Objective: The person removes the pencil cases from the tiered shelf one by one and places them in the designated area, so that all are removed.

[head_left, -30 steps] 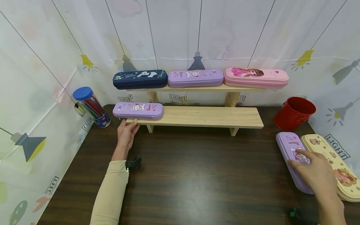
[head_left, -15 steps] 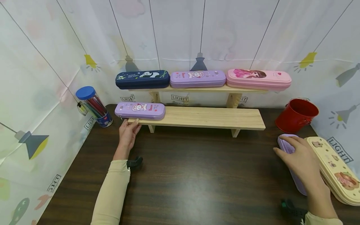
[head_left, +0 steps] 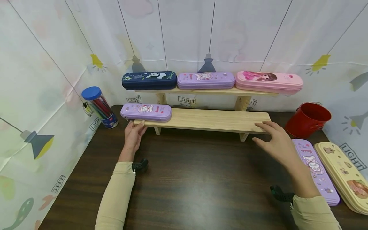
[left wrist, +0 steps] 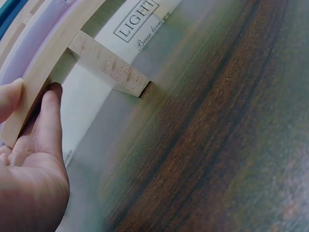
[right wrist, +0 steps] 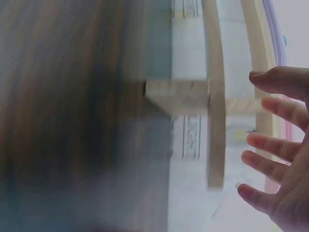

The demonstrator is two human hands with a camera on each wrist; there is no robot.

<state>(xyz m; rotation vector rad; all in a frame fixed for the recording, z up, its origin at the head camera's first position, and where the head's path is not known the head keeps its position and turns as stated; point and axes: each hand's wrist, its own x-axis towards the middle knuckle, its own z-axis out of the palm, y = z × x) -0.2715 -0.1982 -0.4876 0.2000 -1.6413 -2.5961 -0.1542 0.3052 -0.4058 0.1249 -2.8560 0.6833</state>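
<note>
Across the white printed cloth backdrop (head_left: 184,32) we read "LIGHT" in boxed capitals, and the left wrist view shows smaller script beside it; the pink lettering on the oblong purple pencil case (head_left: 146,112) is too small for us to make out. Below spreads a dark brown wood-grain tabletop (head_left: 195,166), reaching between our forearms. On the flat, pale wooden lower shelf (head_left: 207,119) lies that case, its left end jutting past the edge; plain board runs from it to the squared right end. Our left hand (head_left: 133,135) pinches the front edge near the left corner, thumb above, fingers beneath. Our right hand (head_left: 276,143), fingers spread and holding nothing, hovers near the right end, beside a round red bucket (head_left: 306,123).
</note>
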